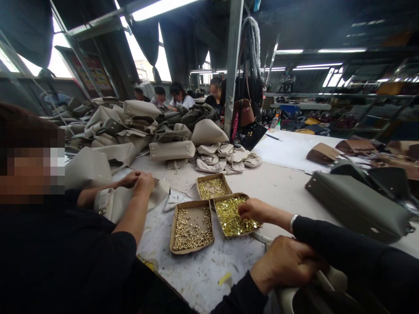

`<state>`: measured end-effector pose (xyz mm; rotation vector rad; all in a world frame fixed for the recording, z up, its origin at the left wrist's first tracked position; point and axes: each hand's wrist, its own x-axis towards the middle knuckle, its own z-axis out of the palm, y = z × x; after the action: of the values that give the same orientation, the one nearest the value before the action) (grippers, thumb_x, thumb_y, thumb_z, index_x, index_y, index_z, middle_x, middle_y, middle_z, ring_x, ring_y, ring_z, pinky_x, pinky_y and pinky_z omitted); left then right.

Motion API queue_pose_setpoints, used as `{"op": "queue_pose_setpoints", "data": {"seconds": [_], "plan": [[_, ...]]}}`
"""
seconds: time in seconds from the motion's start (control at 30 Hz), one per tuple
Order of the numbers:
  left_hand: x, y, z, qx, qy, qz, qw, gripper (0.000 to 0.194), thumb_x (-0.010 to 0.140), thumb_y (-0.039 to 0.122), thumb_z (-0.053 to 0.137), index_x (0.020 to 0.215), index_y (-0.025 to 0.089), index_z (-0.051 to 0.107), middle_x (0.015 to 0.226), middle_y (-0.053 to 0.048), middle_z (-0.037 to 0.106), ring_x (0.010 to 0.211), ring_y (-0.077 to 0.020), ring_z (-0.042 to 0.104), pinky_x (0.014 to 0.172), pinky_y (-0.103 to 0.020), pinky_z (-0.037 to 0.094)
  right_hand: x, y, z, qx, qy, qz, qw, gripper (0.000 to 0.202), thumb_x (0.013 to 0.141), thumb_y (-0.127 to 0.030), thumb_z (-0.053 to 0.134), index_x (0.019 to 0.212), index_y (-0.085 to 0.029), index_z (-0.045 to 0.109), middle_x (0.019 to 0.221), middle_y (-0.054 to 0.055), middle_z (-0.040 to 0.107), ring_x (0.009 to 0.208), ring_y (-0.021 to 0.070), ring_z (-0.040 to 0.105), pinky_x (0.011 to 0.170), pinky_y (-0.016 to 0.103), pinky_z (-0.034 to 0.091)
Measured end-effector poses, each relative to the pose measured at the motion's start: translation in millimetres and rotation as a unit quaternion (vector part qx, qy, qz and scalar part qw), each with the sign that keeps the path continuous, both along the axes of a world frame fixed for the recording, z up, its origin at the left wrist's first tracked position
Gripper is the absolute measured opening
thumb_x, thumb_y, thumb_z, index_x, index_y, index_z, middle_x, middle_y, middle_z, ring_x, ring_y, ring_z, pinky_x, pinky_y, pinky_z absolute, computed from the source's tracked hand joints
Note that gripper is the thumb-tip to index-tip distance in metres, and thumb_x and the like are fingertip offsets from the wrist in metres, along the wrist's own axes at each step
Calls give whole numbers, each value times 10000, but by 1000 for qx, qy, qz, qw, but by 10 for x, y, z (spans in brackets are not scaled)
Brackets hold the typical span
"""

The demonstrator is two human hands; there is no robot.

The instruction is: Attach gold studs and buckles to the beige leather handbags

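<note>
- The right hand (252, 211) dips its fingertips into the right tray (242, 234). I can't tell if it pinches anything.
- Under those fingertips lie lots of shiny gold bits (229, 213).
- The left hand (284, 264) is nearer, curled tight on a pale bag (286, 298), which is partly cut off below.
- Left of the right hand sits the left tray (197, 216), with round gold studs (183, 235) around a bare middle.
- Past the right hand, a little left, is the back tray (214, 188), with more small gold pieces.
- The table (203, 272) left of the left hand is white, scuffed and spotty, with a yellow scrap (224, 278).
- Right of the right hand, a big green-gray bag (353, 205) lies on its side, with brown bags (324, 153) behind it.
- Far left of both hands, a co-worker's hands (142, 183) work at another pale bag.
- Beyond the hands are a big bag pile (111, 117), a post (233, 65), people (181, 98), dark curtains (147, 39) and bright ceiling lights (163, 8).
</note>
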<state>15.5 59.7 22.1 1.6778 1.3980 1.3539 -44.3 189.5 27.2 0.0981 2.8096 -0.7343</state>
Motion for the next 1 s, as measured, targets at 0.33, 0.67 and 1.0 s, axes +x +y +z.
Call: {"op": "queue_pose_setpoints", "data": {"seconds": [0.33, 0.67, 1.0], "plan": [[-32, 49, 126, -19, -145, -12, 989, 216, 862, 180, 619, 940, 168, 819, 894, -51, 786, 841, -203, 708, 806, -270, 524, 190, 154, 561, -316, 112, -179, 925, 249, 896, -394, 717, 902, -147, 689, 653, -18, 646, 579, 117, 601, 580, 220, 495], [-8, 67, 145, -20, -222, 94, 970, 165, 844, 233, 651, 936, 145, 756, 873, -40, 750, 807, -182, 656, 775, -267, 506, 1078, -85, 1283, -434, 250, -236, 833, 401, 775, -493, 864, 942, -155, 728, 798, 30, 720, 742, 153, 675, 727, 278, 553], [21, 91, 135, -5, -210, 169, 963, 126, 823, 265, 709, 841, 162, 780, 809, -46, 750, 788, -198, 659, 743, -276, 508, 2145, -421, 862, -355, 299, -382, 799, 195, 792, -361, 870, 828, -190, 783, 769, 9, 725, 725, 152, 624, 690, 246, 496]]}}
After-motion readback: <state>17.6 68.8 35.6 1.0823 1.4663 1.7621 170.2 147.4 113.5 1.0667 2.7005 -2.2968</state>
